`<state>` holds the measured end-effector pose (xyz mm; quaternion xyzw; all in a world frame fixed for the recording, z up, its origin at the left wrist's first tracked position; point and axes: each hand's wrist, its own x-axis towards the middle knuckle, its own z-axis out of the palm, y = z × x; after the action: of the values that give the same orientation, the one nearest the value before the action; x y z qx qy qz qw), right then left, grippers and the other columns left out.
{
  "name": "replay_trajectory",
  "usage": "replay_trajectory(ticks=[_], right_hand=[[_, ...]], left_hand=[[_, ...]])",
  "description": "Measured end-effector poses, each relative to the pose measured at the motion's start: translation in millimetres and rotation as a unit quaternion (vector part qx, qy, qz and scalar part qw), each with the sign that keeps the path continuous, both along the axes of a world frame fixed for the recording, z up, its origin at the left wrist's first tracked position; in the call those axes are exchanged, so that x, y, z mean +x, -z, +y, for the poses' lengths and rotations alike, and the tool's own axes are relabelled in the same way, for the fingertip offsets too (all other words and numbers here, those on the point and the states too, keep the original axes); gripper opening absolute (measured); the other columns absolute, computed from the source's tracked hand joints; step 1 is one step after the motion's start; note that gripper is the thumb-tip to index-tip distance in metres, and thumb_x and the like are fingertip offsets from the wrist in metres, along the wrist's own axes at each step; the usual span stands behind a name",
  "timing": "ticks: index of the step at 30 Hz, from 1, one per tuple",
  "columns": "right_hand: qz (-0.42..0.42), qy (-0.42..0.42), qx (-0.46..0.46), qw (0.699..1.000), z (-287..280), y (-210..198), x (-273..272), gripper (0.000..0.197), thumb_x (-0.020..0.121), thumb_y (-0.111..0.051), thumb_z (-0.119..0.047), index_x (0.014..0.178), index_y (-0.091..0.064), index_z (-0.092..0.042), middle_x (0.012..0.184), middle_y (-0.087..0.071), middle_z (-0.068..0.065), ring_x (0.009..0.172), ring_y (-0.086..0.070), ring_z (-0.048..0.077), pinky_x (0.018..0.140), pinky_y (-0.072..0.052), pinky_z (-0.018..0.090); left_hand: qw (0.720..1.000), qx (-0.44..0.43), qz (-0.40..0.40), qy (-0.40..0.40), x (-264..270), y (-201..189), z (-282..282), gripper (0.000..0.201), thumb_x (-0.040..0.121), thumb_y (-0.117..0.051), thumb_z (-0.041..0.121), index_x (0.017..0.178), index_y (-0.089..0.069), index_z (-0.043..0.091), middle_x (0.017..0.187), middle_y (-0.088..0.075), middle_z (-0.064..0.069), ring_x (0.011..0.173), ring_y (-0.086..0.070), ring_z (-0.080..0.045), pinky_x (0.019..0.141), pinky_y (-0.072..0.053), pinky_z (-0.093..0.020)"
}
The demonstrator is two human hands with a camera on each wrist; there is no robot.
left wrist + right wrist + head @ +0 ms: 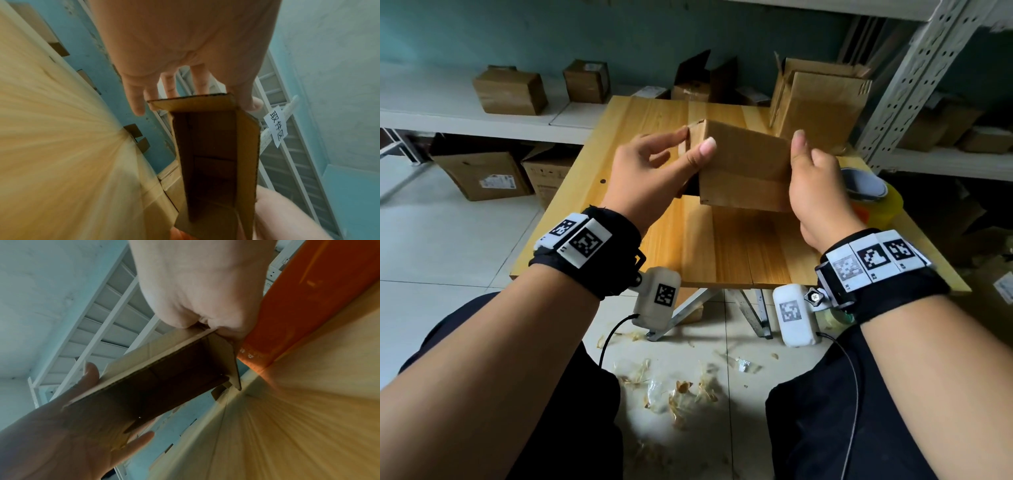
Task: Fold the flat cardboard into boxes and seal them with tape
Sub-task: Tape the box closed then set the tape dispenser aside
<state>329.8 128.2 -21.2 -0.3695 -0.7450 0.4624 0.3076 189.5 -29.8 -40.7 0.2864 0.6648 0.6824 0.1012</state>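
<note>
Cardboard box (744, 168), mid-frame above the counter (726, 253), lies lengthwise between both grips: left hand (650, 174) pinches one end, right hand (820, 192) clasps the other, open side away.

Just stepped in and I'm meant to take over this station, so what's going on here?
A seated person is shaping a small cardboard box, held up above the wooden table. The left hand pinches one end, thumb on the near face and fingers behind. The right hand has a grip on the other end. The wrist views show the box opened into a hollow sleeve, its ends not yet closed and no tape on it. A tape roll lies on the table beside the right hand, untouched.
</note>
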Motion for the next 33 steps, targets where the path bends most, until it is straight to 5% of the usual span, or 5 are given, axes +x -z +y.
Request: replay_trajectory(ticks=[4,14,24,29,33], right_hand=[[-0.031,-0.061,-0.076,0.995,-4.1,0.9,-4.0,0.084,0.096,-0.031,-0.084,0.162,-0.031,-0.032,0.162,-0.044,-0.003,0.145,-0.043,0.024,0.116,-0.031,0.045],[-0.059,-0.116,-0.06,0.99,4.7,10.7,-9.1,0.111,0.08,-0.03,-0.096,0.169,-0.006,-0.035,0.176,-0.018,-0.001,0.162,-0.016,0.028,0.13,-0.012,0.058],[-0.113,-0.163,-0.012,0.98,-10.7,7.6,-7.4,0.085,0.098,-0.04,-0.077,0.167,-0.027,-0.029,0.172,-0.031,-0.007,0.158,-0.028,0.018,0.12,-0.02,0.033],[-0.113,-0.16,0.09,0.976,-9.9,11.0,-9.6,0.071,0.107,-0.042,-0.063,0.12,-0.068,0.002,0.087,-0.07,0.013,0.083,-0.069,0.017,0.079,-0.052,0.037],[-0.093,-0.175,0.118,0.973,-10.8,16.9,-13.0,0.061,0.108,-0.047,-0.056,0.133,-0.066,-0.003,0.116,-0.075,0.014,0.107,-0.069,0.024,0.1,-0.054,0.045]], left_hand=[[0.998,0.057,-0.014,0.016,2.0,-4.8,-5.0,0.068,0.067,-0.093,0.053,0.125,-0.075,0.022,0.114,-0.075,0.002,0.109,-0.074,-0.022,0.078,-0.063,-0.034],[0.996,0.004,0.017,0.088,-5.1,-4.8,-15.1,0.085,0.059,-0.095,0.033,0.137,-0.066,0.016,0.126,-0.07,-0.002,0.107,-0.074,-0.016,0.081,-0.063,-0.033],[0.958,-0.182,0.213,0.065,9.0,8.3,-8.8,0.094,0.05,-0.095,0.058,0.137,-0.066,0.038,0.124,-0.05,0.005,0.098,-0.05,0.0,0.073,-0.038,0.004],[0.963,-0.212,0.166,0.027,8.0,11.2,-0.5,0.091,0.061,-0.097,0.048,0.143,-0.06,0.039,0.129,-0.048,0.005,0.103,-0.051,-0.009,0.07,-0.036,-0.006],[0.971,-0.197,0.132,-0.025,6.5,15.9,6.2,0.106,0.071,-0.096,0.037,0.16,-0.038,0.032,0.138,-0.055,0.002,0.114,-0.061,-0.013,0.088,-0.054,-0.025]])
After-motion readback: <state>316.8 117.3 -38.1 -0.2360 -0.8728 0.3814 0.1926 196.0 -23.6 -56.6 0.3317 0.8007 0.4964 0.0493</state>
